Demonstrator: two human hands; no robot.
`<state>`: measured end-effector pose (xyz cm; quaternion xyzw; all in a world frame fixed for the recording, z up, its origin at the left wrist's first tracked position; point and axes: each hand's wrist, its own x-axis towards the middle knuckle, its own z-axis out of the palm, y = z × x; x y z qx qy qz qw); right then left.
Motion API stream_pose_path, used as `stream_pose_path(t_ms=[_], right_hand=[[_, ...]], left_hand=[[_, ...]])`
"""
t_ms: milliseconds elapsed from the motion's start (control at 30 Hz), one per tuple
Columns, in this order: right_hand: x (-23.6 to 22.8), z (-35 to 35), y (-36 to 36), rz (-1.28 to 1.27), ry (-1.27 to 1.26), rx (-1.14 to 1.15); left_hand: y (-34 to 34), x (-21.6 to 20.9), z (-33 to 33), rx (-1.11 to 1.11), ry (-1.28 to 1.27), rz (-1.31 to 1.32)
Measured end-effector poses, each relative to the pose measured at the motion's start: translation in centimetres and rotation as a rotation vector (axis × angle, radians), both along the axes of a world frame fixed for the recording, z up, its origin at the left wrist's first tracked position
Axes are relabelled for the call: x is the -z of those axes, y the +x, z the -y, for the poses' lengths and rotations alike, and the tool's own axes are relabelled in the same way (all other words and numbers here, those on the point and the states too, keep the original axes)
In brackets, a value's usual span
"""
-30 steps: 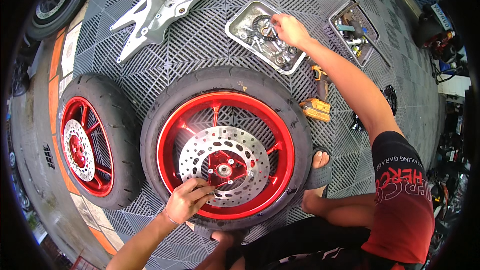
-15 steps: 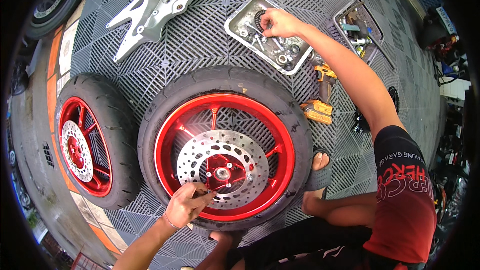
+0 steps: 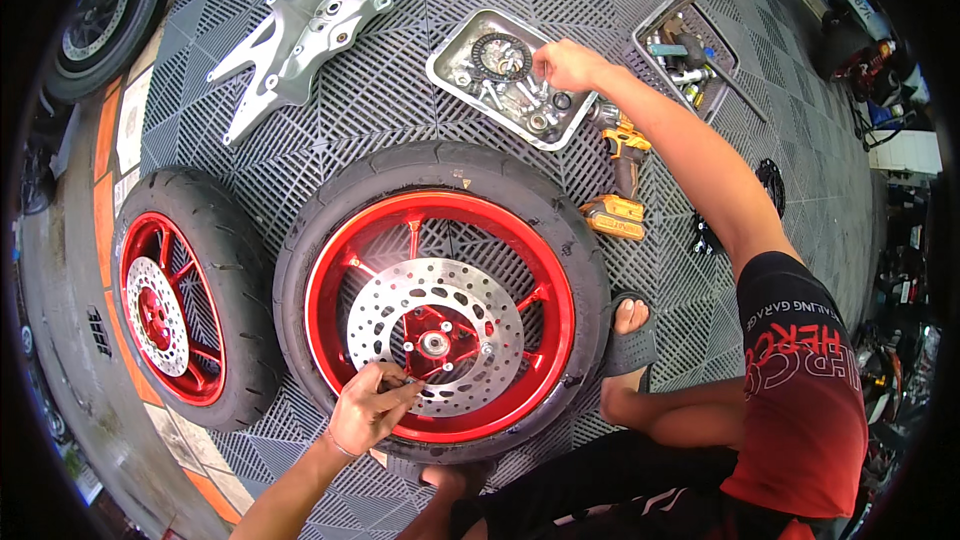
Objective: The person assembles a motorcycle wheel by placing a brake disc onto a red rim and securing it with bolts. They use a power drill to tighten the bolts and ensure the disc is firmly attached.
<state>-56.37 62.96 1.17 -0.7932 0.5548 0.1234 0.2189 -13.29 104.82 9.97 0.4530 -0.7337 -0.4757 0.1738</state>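
Floor tiles in a grey grid (image 3: 385, 100) carry a spread led by a red-rimmed wheel (image 3: 565, 325), lying face up, apparently so that it holds steady. A second wheel (image 3: 245, 300) sits just beside its left edge. Farther off lies a silver bracket (image 3: 310, 45); right of it, a metal tray (image 3: 462, 45), seemingly set at arm's length to corral small parts. A tool basket (image 3: 655, 75) stands apart, past the tray's right corner.

A brake disc (image 3: 500, 320) rests over the first wheel's middle. A yellow drill (image 3: 622, 175) lies by the tray's lower right edge. Over the disc's lower left edge, the left hand (image 3: 370, 408) pinches finger and thumb on a small metal piece (image 3: 411, 380), presumably for fine control. The right hand (image 3: 570, 65) reaches over the tray's right corner, fingers bunched; whether they grip anything cannot be told. A toothed black ring (image 3: 477, 58) and loose bolts (image 3: 493, 93) lie inside. A strip of floor parts wheel from tray, giving the hands room; the drill narrows it at right.
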Motion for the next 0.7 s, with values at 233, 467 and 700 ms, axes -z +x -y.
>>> stream_pose_path(t_ms=[233, 467, 700], right_hand=[[0.4, -3.2, -1.0, 0.041, 0.004, 0.039], [-1.4, -4.7, -0.8, 0.108, -0.175, 0.053], [-1.1, -5.6, 0.6, 0.146, -0.177, -0.013]], left_hand=[[0.3, 0.8, -0.3, -0.029, -0.005, -0.026], [0.6, 1.1, -0.8, 0.017, -0.015, -0.020], [-0.4, 0.5, -0.6, -0.082, 0.056, -0.009]])
